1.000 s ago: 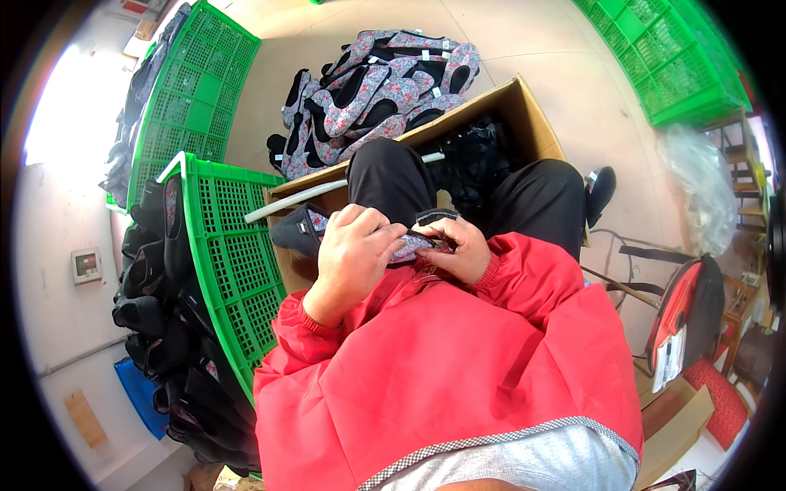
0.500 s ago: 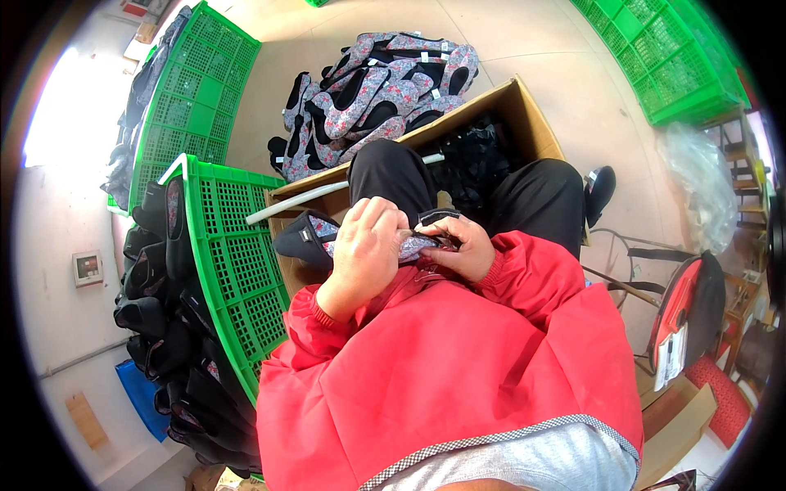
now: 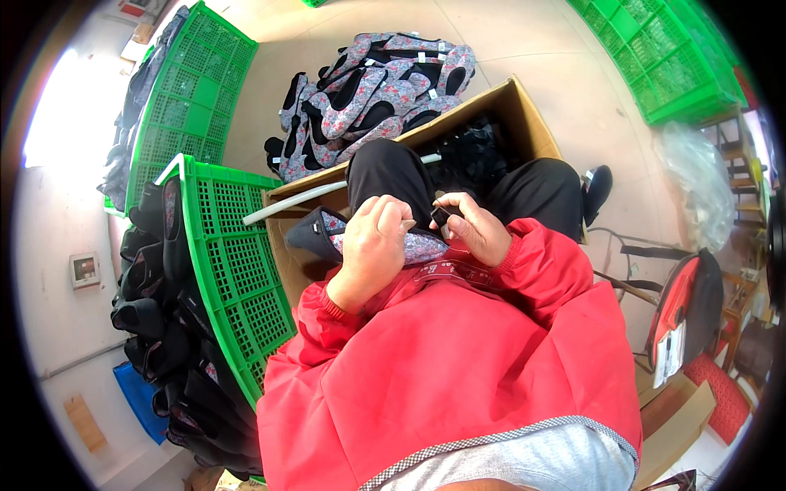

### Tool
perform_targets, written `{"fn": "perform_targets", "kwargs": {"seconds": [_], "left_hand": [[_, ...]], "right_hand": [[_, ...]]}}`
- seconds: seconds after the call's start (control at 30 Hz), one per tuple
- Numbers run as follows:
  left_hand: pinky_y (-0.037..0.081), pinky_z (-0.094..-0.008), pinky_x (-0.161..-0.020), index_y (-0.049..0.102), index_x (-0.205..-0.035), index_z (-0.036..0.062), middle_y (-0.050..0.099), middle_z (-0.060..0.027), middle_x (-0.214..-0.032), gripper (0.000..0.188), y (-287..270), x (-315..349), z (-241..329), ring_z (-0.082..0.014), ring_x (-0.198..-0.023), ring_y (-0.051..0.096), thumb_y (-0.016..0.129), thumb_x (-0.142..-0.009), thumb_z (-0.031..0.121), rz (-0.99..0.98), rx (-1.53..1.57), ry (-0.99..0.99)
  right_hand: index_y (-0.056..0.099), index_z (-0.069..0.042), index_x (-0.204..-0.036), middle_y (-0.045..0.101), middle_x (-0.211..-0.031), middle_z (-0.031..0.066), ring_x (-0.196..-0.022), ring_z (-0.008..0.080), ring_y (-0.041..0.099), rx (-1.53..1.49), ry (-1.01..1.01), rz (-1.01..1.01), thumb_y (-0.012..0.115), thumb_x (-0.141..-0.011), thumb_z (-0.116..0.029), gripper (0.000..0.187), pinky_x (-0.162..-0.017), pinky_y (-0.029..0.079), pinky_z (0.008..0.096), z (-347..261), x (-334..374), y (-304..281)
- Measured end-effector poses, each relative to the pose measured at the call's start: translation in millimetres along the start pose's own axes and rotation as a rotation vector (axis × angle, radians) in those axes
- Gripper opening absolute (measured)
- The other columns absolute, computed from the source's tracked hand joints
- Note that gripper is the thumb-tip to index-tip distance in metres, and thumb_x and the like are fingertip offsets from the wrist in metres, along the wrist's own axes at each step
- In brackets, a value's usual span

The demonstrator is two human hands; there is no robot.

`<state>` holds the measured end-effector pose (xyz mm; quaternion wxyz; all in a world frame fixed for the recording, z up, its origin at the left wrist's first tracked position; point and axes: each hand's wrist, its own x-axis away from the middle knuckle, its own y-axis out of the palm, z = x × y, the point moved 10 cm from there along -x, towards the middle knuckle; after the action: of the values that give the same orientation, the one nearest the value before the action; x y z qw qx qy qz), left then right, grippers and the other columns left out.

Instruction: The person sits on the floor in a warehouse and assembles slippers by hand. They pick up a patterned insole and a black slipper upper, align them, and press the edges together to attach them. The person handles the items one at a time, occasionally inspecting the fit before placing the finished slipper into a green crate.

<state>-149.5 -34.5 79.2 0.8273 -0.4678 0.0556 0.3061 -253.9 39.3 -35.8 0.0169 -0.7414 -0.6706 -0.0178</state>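
Note:
Above my lap, my left hand (image 3: 377,243) is closed around a slipper (image 3: 308,236) with a dark outside and a grey-and-red floral inside. The dark end sticks out to the left of the hand, and floral cloth shows to its right. Just right of the slipper, my right hand (image 3: 475,229) pinches a small black object (image 3: 440,217) between thumb and fingers. Its kind does not show. A narrow gap separates the two hands.
Before my knees stands a cardboard box (image 3: 536,123) with black pieces inside and a pale tube (image 3: 295,202) across it. Beyond lies a heap of floral slippers (image 3: 360,102). A green crate (image 3: 233,245) with dark slippers is on my left; more green crates (image 3: 655,57) stand farther off.
My right hand has drawn back to the right, away from the slipper, with the small black object in it. My left hand and the slipper have shifted slightly right.

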Motion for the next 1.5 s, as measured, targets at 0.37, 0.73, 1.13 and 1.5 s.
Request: {"fn": "perform_targets", "kwargs": {"seconds": [0.37,0.73,1.13,1.5], "left_hand": [[0.046,-0.041,-0.065,0.052,-0.084,0.0016,0.057,-0.0121,-0.081,0.018,14,-5,7,-0.0333,-0.075,0.058,0.066,-0.075,-0.003,-0.015,-0.018,0.063],[0.047,-0.0412,-0.063,0.052,-0.084,0.0018,0.056,-0.0122,-0.081,0.018,18,-9,9,-0.034,-0.073,0.058,0.067,-0.075,-0.002,-0.001,-0.039,0.08],[0.051,-0.0406,-0.072,0.061,-0.109,0.0046,0.063,-0.0126,-0.096,0.023,38,-49,8,-0.0345,-0.084,0.063,0.062,-0.086,0.002,0.041,-0.074,-0.008],[0.048,-0.0423,-0.093,0.072,-0.097,0.0054,0.063,-0.0111,-0.119,0.027,13,-87,72,-0.0283,-0.108,0.06,0.069,-0.071,0.009,0.128,-0.102,0.345]], "right_hand": [[0.068,-0.009,-0.117,0.069,-0.103,0.0132,-0.097,0.0296,0.066,0.277,-0.052,-0.075,0.07,-0.087,-0.029,0.036,-0.087,0.05,0.0352,-23,2,-1],[0.071,-0.004,-0.11,0.07,-0.102,0.0118,-0.09,0.0213,0.067,0.056,-0.047,-0.001,0.072,-0.086,-0.012,0.025,-0.083,0.051,0.0308,-9,2,-4],[0.055,-0.002,-0.129,0.062,-0.115,0.0067,-0.112,0.0159,0.055,-0.316,0.075,0.139,0.083,-0.079,-0.017,0.059,-0.099,0.043,0.029,39,21,20],[0.053,0.0,-0.128,0.064,-0.112,0.0077,-0.099,0.0154,0.063,-0.837,0.25,0.282,0.062,-0.084,-0.013,0.047,-0.086,0.051,0.0295,102,9,-24]]}}
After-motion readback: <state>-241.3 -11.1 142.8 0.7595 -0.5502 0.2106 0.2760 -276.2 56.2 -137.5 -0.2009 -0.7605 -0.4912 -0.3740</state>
